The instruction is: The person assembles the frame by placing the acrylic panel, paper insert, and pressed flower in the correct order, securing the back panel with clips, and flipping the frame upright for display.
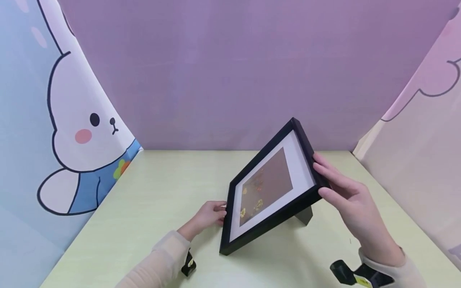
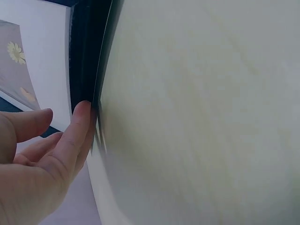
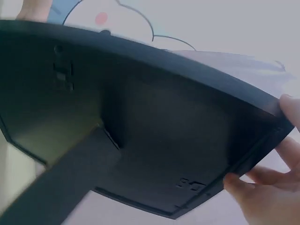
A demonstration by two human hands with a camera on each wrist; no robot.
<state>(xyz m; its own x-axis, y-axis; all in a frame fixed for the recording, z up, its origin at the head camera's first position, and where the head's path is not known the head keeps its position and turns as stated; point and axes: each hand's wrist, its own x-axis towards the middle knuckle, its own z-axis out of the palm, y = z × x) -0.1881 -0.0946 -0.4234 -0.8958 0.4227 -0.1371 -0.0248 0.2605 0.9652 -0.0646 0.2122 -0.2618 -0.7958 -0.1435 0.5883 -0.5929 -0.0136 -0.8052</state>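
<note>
A black picture frame (image 1: 268, 230) with a white mat and a brownish flower picture (image 1: 266, 186) is tilted, its right side raised off the table. My right hand (image 1: 354, 208) grips that raised side, thumb on one face and fingers on the other. The frame's dark back (image 3: 164, 131) shows in the right wrist view, with a stand leg (image 3: 61, 178) folded out from it. At the lower left side, my left hand (image 1: 206, 218) touches the frame's edge. Its fingertips rest along that edge in the left wrist view, the thumb (image 2: 35, 124) apart from the frame.
The pale yellow-green table (image 1: 173, 180) lies under the frame. A purple wall panel (image 1: 216, 80) stands behind, and printed side panels, one with a cartoon rabbit (image 1: 86, 112), close in left and right. Each wrist wears a small black camera (image 1: 342, 272).
</note>
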